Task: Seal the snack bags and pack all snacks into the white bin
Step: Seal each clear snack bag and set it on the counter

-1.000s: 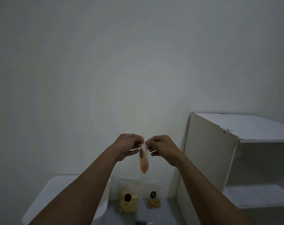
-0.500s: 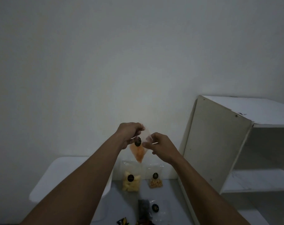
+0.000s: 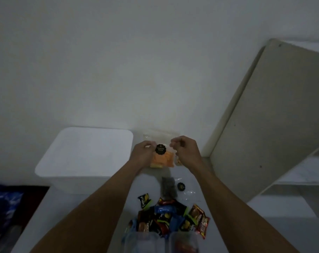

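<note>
My left hand (image 3: 142, 152) and my right hand (image 3: 186, 150) pinch the top corners of a clear snack bag (image 3: 163, 158) holding orange pieces, with a black round sticker facing me. I hold it low, just right of the white bin (image 3: 85, 152), whose inside looks plain white. Behind the held bag, a yellow snack bag (image 3: 156, 166) and a nut bag (image 3: 178, 162) lean at the wall, mostly hidden. A dark snack bag (image 3: 167, 187) lies flat on the table. Nearer me is a pile of small wrapped snacks (image 3: 173, 218).
A white shelf unit (image 3: 264, 134) stands close on the right, its side panel next to my right hand. Two clear containers (image 3: 146, 241) sit at the bottom edge. A dark blue item (image 3: 3, 201) lies off the table's left edge.
My view has tilted down to the table. Both hands came down with the orange snack bag, which turned from edge-on to flat, sticker facing me, and now sits beside the bin.
</note>
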`<move>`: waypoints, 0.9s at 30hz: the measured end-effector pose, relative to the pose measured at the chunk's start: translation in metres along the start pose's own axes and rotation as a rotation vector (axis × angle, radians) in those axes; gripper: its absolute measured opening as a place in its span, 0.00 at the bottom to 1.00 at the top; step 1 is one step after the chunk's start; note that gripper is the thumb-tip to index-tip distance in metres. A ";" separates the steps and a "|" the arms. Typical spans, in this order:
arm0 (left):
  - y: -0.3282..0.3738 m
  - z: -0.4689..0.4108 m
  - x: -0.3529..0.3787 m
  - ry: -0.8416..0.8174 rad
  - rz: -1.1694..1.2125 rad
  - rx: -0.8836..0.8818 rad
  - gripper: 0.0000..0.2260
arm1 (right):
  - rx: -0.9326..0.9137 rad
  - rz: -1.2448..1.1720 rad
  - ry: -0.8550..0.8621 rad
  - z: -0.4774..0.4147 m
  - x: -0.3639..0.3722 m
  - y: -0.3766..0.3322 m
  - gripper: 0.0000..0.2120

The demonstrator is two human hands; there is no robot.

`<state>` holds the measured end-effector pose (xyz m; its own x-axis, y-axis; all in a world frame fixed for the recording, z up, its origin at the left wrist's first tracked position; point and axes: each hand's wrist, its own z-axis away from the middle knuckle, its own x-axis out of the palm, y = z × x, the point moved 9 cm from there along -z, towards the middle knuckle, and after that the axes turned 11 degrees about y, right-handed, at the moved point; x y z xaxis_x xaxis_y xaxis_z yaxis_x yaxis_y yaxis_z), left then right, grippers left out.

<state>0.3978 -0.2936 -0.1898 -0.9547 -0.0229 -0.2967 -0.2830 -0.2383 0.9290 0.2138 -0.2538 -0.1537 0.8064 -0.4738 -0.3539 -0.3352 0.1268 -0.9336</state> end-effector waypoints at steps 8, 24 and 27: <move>-0.096 -0.042 0.016 0.166 0.010 -0.157 0.09 | 0.136 0.164 -0.105 -0.021 0.069 0.095 0.12; -0.158 -0.081 0.035 0.303 -0.121 -0.282 0.06 | 0.399 0.071 -0.083 -0.040 0.111 0.203 0.20; -0.158 -0.075 0.037 0.321 -0.160 -0.283 0.17 | 0.369 0.126 -0.084 -0.039 0.096 0.189 0.18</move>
<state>0.4138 -0.3300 -0.3646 -0.8115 -0.2532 -0.5267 -0.3460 -0.5182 0.7822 0.2092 -0.3093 -0.3615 0.8124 -0.3630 -0.4564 -0.2491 0.4916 -0.8344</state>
